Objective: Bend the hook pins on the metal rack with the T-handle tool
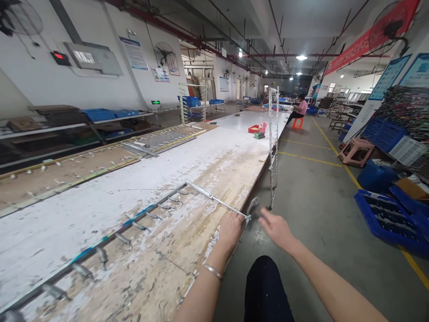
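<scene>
My left hand [231,230], with a bracelet at the wrist, is closed at the table's near edge, its fingers bent around the end of a thin metal rod [228,205]. The rod runs back to a thicker silver sleeve that meets a long dark metal bar [134,219]. Along this bar sits a row of grey hook-like prongs, and blue marks show on parts of it. Just right of the rod's end, my right hand [276,228] is closed on a grey tool [254,205], smeared by motion; its kind cannot be made out.
The long worn white table [228,134] stretches ahead. An upright metal rack [273,143] stands at its right edge. Red box [256,128] lies farther along. Boards with hooks [67,167] lie left. Blue crates [385,219] line the right. A seated person [300,109] is far ahead.
</scene>
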`<action>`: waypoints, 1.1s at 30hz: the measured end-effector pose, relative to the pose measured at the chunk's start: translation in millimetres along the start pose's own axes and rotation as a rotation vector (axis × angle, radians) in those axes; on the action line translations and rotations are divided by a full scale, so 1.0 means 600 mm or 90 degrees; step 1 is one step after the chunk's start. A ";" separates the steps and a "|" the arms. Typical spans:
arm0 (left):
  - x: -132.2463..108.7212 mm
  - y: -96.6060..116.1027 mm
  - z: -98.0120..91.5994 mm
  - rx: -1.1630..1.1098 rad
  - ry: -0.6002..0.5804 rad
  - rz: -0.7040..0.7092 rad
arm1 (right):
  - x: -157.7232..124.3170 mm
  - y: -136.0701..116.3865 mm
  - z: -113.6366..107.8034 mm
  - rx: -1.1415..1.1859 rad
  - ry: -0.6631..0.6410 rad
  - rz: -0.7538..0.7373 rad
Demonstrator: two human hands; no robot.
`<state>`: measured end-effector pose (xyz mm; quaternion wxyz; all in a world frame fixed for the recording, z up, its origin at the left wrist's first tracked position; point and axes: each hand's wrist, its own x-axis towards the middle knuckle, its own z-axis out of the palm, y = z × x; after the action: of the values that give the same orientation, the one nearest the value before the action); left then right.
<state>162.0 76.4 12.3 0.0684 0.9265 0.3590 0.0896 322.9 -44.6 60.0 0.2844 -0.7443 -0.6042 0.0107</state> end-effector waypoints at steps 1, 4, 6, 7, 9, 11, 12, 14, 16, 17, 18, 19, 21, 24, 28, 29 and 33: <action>0.000 -0.001 0.001 -0.006 0.002 0.004 | 0.000 0.000 0.001 -0.024 -0.064 -0.002; 0.001 -0.003 0.006 -0.024 0.022 0.012 | 0.002 -0.001 -0.008 -0.010 -0.047 -0.010; 0.002 -0.003 0.007 -0.023 0.027 0.011 | 0.001 -0.003 -0.008 0.057 0.093 -0.017; 0.002 -0.003 0.007 -0.018 0.025 0.009 | -0.002 -0.003 -0.004 0.076 0.153 -0.014; 0.003 -0.003 0.006 -0.004 0.013 0.009 | -0.010 -0.001 0.008 0.055 0.153 0.012; 0.002 -0.002 0.005 0.005 0.009 0.009 | -0.016 0.004 0.018 -0.014 -0.012 0.003; 0.002 -0.002 0.005 0.005 0.012 0.011 | -0.018 0.006 0.019 -0.034 -0.057 0.002; 0.001 -0.003 0.005 -0.004 0.025 0.018 | -0.019 0.009 0.016 -0.018 -0.053 0.001; -0.001 -0.003 0.006 -0.010 0.039 0.025 | -0.017 0.009 0.013 0.044 0.061 -0.004; -0.001 -0.003 0.006 -0.009 0.042 0.027 | -0.017 0.008 0.014 0.064 0.115 -0.008; -0.001 -0.003 0.006 -0.007 0.042 0.027 | -0.016 0.008 0.016 0.064 0.135 -0.009; -0.002 -0.003 0.006 -0.006 0.041 0.027 | -0.015 0.007 0.018 0.040 0.113 -0.003; -0.002 -0.003 0.006 -0.010 0.043 0.030 | -0.015 0.006 0.022 -0.038 -0.012 0.018; -0.002 -0.003 0.005 -0.015 0.053 0.045 | -0.014 0.003 0.017 -0.064 -0.081 0.032; -0.002 -0.005 0.006 0.001 0.064 0.058 | -0.017 0.001 0.017 0.030 0.123 0.001; -0.002 -0.006 0.007 0.004 0.064 0.058 | -0.018 0.002 0.019 0.018 0.117 -0.006; -0.003 -0.009 0.013 -0.015 0.068 0.062 | -0.019 0.003 0.020 -0.069 -0.055 -0.032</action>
<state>158.8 78.9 3.7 0.0559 0.9358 0.3157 0.1466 317.0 -50.1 45.5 0.2175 -0.7422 -0.6339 0.0026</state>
